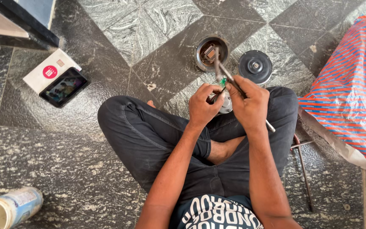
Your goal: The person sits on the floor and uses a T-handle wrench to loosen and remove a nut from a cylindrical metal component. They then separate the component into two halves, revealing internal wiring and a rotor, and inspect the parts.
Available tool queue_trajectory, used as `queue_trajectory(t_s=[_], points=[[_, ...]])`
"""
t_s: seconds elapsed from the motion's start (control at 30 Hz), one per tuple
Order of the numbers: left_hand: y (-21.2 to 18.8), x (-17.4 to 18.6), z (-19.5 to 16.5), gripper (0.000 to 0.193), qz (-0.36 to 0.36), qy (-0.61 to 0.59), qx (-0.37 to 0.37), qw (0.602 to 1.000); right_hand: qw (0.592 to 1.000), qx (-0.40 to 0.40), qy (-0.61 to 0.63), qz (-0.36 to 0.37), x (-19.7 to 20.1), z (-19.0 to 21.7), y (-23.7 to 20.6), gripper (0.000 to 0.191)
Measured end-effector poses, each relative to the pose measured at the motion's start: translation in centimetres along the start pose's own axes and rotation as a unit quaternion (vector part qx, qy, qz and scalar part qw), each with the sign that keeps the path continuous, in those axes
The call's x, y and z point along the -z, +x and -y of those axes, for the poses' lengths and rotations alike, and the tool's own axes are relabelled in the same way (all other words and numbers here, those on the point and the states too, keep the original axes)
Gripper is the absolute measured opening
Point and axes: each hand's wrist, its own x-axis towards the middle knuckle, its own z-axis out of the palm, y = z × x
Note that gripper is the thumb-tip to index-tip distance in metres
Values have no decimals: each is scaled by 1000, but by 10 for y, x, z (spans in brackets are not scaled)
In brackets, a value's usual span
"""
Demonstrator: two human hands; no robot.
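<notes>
Sitting over the crossed legs, a small round metal part (pixel 224 103) is being gripped between both hands. It is looking rigid, probably heavy for its bulk and smooth on its rim, so a hold around the rim should suit it best. The left hand (pixel 203 104) is clasping the part from the side, fingers curled. The right hand (pixel 248 103) is closing around a slim metal tool (pixel 223 72), its tip angling up and away. Beyond, a round metal housing (pixel 211 51) and a dark disc cover (pixel 255 66) are lying apart on the stone floor (pixel 64 140). Farther left, a phone (pixel 63 87) is resting against a white box (pixel 49 70).
</notes>
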Motion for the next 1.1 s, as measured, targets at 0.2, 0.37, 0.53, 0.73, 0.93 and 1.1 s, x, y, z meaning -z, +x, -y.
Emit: queue_trajectory(t_s=[0.2, 0.37, 0.53, 0.73, 0.93, 1.1], points=[[4, 2, -13, 12, 6, -9, 35, 999, 999, 30, -23, -8, 3, -3, -8, 18], [8, 4, -13, 11, 35, 2, 19, 999, 997, 53, 5, -56, 11, 5, -4, 15], [3, 5, -9, 13, 29, -29, -27, 999, 985, 9, 109, -133, 47, 19, -5, 4], [5, 7, -7, 19, 40, -94, 33, 994, 997, -19, 52, -60, 38, -19, 27, 8], [4, -1, 10, 16, 18, -48, 41, 998, 987, -47, -102, 115, -7, -98, 60, 20], [0, -6, 17, 12, -5, -119, 97, 988, 946, 17, -203, 253, -49, -145, 71, 22]])
